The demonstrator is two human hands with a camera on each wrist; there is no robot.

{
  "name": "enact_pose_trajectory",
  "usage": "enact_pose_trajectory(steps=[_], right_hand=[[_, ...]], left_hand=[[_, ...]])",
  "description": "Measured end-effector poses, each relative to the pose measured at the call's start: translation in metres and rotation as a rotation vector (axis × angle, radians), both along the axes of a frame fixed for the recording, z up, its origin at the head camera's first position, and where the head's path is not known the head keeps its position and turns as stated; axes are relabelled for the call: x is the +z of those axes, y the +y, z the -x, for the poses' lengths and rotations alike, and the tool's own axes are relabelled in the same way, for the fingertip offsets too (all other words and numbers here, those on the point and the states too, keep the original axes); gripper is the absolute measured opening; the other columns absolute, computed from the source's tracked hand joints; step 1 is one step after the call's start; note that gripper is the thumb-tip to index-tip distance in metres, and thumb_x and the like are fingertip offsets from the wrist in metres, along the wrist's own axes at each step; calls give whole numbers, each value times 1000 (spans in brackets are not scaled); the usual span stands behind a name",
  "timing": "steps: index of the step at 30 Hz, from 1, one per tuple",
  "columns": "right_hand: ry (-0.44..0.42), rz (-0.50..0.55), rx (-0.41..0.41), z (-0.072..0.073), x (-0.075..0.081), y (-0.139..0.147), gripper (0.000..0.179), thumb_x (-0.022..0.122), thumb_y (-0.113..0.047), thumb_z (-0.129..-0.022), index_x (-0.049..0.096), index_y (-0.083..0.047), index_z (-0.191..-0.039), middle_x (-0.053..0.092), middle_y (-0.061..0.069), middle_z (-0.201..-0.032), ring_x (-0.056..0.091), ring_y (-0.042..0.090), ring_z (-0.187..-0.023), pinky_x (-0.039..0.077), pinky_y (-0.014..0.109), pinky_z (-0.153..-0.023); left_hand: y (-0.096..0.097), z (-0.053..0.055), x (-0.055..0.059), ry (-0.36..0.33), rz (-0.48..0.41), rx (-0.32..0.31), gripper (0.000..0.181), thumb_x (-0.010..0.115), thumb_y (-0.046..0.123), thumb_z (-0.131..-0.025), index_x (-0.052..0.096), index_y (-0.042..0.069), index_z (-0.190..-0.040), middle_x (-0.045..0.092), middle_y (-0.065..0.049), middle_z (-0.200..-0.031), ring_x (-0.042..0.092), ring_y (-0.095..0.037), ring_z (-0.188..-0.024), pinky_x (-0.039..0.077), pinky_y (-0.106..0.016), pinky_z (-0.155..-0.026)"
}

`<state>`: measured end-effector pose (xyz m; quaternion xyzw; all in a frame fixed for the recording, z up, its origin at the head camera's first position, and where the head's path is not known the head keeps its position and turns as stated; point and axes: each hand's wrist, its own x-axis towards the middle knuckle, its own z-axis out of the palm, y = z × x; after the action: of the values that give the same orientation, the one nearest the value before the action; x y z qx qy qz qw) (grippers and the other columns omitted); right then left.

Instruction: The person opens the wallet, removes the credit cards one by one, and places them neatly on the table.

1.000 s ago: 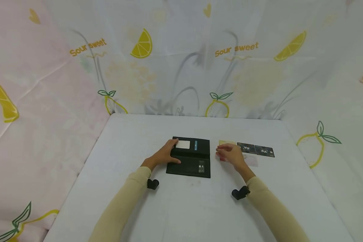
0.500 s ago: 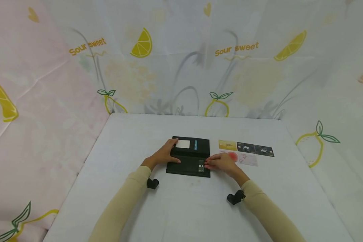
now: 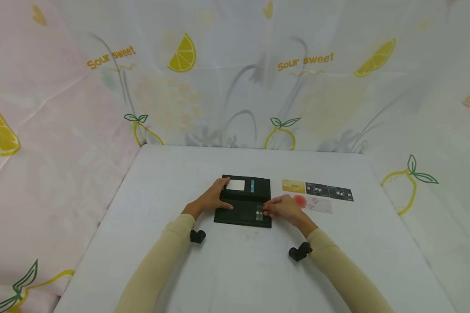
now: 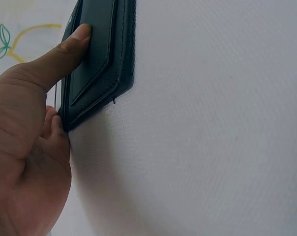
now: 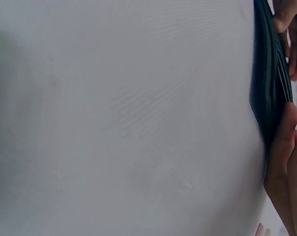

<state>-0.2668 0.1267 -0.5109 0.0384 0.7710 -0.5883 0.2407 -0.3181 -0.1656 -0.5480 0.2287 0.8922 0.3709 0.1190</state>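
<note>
A black wallet (image 3: 240,215) lies open on the white table, a white card (image 3: 235,185) and a blue strip (image 3: 252,186) showing in its far half. My left hand (image 3: 208,201) grips its left side; the left wrist view has the thumb (image 4: 72,46) on top and fingers round the edge. At the wallet's right side, my right hand (image 3: 286,209) pinches the end of a dark card (image 3: 259,213) in the near half's pocket. In the right wrist view its fingertips (image 5: 289,115) are right at the edge of the wallet (image 5: 266,78), where thin layers stand apart.
To the right of the wallet lie a gold card (image 3: 293,187), a black Vip card (image 3: 317,190) and another black card (image 3: 341,194) in a row. A pink and white card (image 3: 319,205) lies nearer, partly behind my right hand. Lemon-patterned cloth (image 3: 235,87) hangs around the table.
My right hand has left the pink and white card and moved left to the wallet's right edge, its fingers now at the dark card. The left hand keeps its place.
</note>
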Motion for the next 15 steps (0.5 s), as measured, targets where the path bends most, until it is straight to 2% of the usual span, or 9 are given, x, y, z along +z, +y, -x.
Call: enact_pose_trajectory(steps=[7, 15], right_hand=[[19, 7, -11, 0, -3, -6, 20, 62, -1, -94, 65, 13, -108, 70, 14, -93, 68, 19, -74, 60, 32, -74], [53, -59, -77, 2, -9, -12, 15, 68, -1, -90, 69, 9, -102, 70, 13, -90, 68, 18, -69, 60, 30, -69]], left_hand=[[2, 0, 0, -17, 7, 4, 111, 88, 31, -72, 18, 7, -155, 27, -13, -153, 38, -29, -135, 32, -37, -114], [3, 0, 0, -1, 12, 20, 112, 89, 30, -72, 18, 7, -155, 27, -13, -153, 40, -29, -134, 32, -39, -114]])
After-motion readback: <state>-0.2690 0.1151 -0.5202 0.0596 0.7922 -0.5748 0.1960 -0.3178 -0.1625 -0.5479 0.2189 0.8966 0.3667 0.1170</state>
